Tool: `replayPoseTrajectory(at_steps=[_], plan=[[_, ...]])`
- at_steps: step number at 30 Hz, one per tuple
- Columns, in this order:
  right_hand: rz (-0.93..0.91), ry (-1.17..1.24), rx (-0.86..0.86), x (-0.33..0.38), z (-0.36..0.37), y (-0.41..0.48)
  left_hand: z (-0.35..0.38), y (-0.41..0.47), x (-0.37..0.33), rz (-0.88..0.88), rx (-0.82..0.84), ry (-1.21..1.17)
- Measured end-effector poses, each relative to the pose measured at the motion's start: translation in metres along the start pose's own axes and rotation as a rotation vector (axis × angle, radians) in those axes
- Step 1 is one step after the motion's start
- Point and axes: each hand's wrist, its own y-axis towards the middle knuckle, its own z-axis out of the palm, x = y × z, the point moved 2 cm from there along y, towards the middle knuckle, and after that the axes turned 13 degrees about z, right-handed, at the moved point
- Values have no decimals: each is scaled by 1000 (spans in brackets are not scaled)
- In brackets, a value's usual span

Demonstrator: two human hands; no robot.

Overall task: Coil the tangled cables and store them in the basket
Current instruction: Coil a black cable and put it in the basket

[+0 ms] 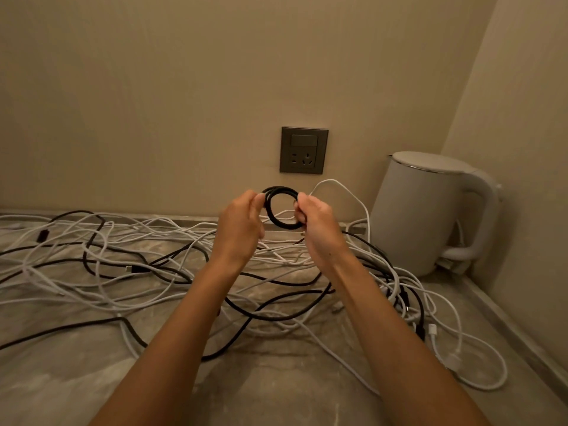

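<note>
Black cable coil (281, 207), small tight ring | left hand (242, 222) and right hand (316, 224) pinch its sides

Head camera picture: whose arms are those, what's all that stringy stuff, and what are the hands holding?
Those are a person's own arms. The camera sits on their head and looks down, so you see what they see. The left hand and right hand each grip one side of a black cable coil, wound into a small ring. Below, on the counter, lie tangled cables, white and black, not yet coiled. A white kettle stands on the right, with a wall socket behind. No basket shows here.
</note>
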Motion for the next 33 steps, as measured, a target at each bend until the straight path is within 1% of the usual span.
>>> replayPoseTrajectory(at_steps=[2, 4, 7, 9, 11, 13, 15, 18, 22, 26, 28, 31, 33], plan=[[-112, -211, -57, 3, -4, -3, -6, 2, -2, 35, -89, 84], [-231, -374, -78, 4, -5, -4, -10, 2, -6, 61, -150, 93], [-305, -558, -142, 2, -5, -2, -13, 1, -16, 141, -140, 54], [-321, -564, -189, 1, -8, 0, -11, 1, -21, 183, -114, 19], [-285, -453, -206, 3, -11, 0, -9, 0, -24, 210, -73, -2], [-177, -252, -188, 5, -14, 2, -4, -2, -26, 241, -5, -1], [-54, -3, -145, 5, -17, 6, 3, -4, -26, 264, 88, 13], [72, 373, -66, 5, -19, 7, 14, -7, -23, 262, 208, 33], [187, 726, 46, 10, -18, 5, 17, -7, -22, 214, 303, 41], [275, 928, 113, 16, -25, 3, 15, -7, -15, 114, 396, 10], [294, 963, 156, 20, -30, 3, 14, -10, -10, 40, 441, -35], [323, 927, 220, 25, -37, 1, 12, -12, -3, -22, 459, -32], [359, 808, 273, 27, -38, -2, 9, -11, 1, -42, 425, 0]])
